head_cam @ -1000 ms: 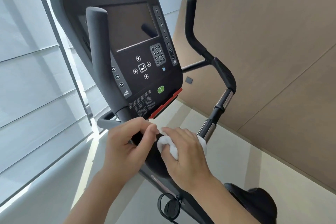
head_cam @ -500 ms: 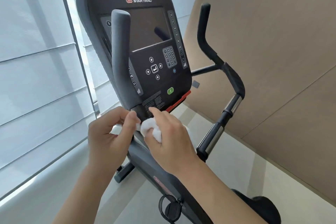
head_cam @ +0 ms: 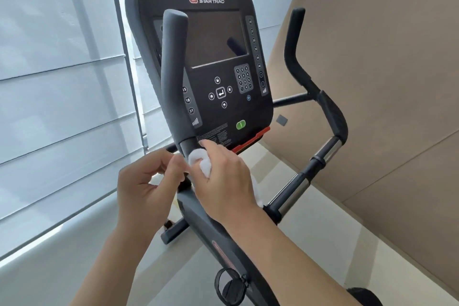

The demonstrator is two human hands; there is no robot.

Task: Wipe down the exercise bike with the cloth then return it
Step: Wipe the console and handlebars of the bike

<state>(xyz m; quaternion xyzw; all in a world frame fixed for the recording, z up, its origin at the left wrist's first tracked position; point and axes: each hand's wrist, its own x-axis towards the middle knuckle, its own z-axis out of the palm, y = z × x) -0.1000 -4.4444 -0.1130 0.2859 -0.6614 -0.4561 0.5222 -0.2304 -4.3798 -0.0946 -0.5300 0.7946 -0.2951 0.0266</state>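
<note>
- exercise bike (head_cam: 238, 238): its console (head_cam: 213, 62) reads "star trac", with side keys 15, 18, 21.
- your right hand (head_cam: 223, 179) grips the bunched cloth (head_cam: 198, 160) against the near left handlebar's (head_cam: 173, 77) base; it could slip and press console keys.
- your left hand (head_cam: 146, 186) pinches the cloth's edge.

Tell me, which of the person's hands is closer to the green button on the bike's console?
The right hand. It grips the white cloth at the handlebar's base, just below and left of the green button. The left hand pinches the cloth farther left and lower.
</note>
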